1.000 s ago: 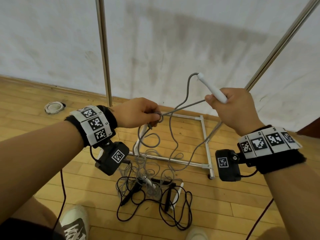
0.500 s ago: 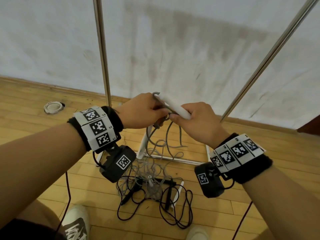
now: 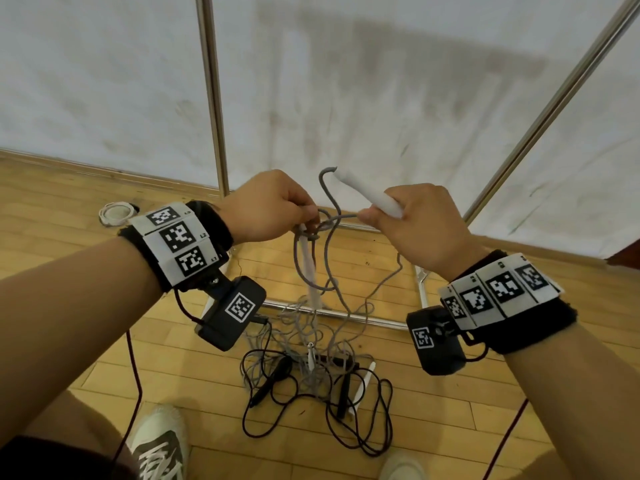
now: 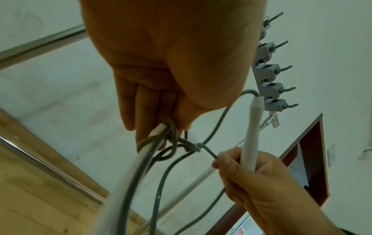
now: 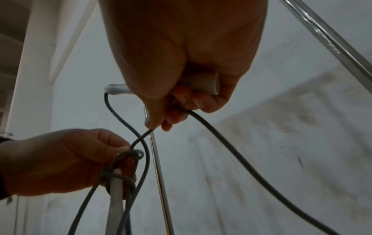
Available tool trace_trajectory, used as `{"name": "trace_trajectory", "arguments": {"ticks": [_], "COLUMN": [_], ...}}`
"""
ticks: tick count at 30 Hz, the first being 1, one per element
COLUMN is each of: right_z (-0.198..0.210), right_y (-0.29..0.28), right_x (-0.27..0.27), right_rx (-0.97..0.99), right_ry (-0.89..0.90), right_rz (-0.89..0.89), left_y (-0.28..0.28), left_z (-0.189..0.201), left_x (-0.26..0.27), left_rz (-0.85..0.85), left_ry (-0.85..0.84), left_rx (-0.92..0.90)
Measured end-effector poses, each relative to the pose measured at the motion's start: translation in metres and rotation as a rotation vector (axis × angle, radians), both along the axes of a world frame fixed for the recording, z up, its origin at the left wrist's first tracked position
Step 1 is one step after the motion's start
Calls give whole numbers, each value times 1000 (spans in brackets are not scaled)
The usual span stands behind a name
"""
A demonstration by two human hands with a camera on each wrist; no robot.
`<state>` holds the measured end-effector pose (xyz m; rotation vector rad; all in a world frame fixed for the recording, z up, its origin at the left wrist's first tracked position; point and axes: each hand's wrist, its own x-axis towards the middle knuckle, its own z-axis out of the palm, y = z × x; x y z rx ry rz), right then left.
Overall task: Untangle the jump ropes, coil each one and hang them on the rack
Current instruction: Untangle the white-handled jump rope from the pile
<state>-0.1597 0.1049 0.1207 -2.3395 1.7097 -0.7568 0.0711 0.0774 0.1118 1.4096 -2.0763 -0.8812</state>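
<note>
A grey jump rope (image 3: pixel 329 268) with white handles is knotted between my hands. My left hand (image 3: pixel 273 209) pinches the knot (image 3: pixel 320 225) (image 4: pixel 189 147) (image 5: pixel 133 155), where the cord wraps the top of one white handle (image 3: pixel 310 271) (image 5: pixel 115 187) that hangs down. My right hand (image 3: pixel 412 223) grips the other white handle (image 3: pixel 367 195) (image 4: pixel 251 132) (image 5: pixel 205 82) and pinches a strand of the cord (image 5: pixel 221 136) leading out of the knot. The rest of the grey cord drops into a tangle with a black rope (image 3: pixel 356 407) on the floor.
The metal rack's two uprights (image 3: pixel 211 95) (image 3: pixel 554 98) rise in front of a white wall, with its base bars (image 3: pixel 332 311) on the wooden floor. A row of grey hooks (image 4: pixel 271 89) shows higher up. A white roll (image 3: pixel 116 213) lies far left. My shoes (image 3: pixel 159 441) stand by the tangle.
My right hand came in from the upper right to the left hand, then drew back a little rightward, pulling a strand out of the knot. The left hand stayed on the knot.
</note>
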Motion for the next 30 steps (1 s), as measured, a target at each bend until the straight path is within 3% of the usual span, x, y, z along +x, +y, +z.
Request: {"name": "trace_trajectory", "arguments": {"ticks": [3,9,13,21,27,30], "right_z": [4,10,6,-4,4,8], "right_y": [-3,-5,-7,-11,-15,-18], "right_x": [-9,-19,-21,-26,-50,-75], "right_rx": [7,-21,-3,-16,-103,-142], "right_ry": [-43,-92,-135,-198,-204,-283], "right_rz": [-20,-33,-38,-60,-178,-275], "left_y": [-6,-11,-9,1,1,-5], "left_z": [-1,8,6,-1,-10,-17], "left_x": [8,12,9,-5,3,13], "left_rz": [58,-16,-89,-150,-263,-213], "left_ry": [-67,-169,-191,27,-188,-293], "left_rx": [-85,-182,-119,54,44,-3]}}
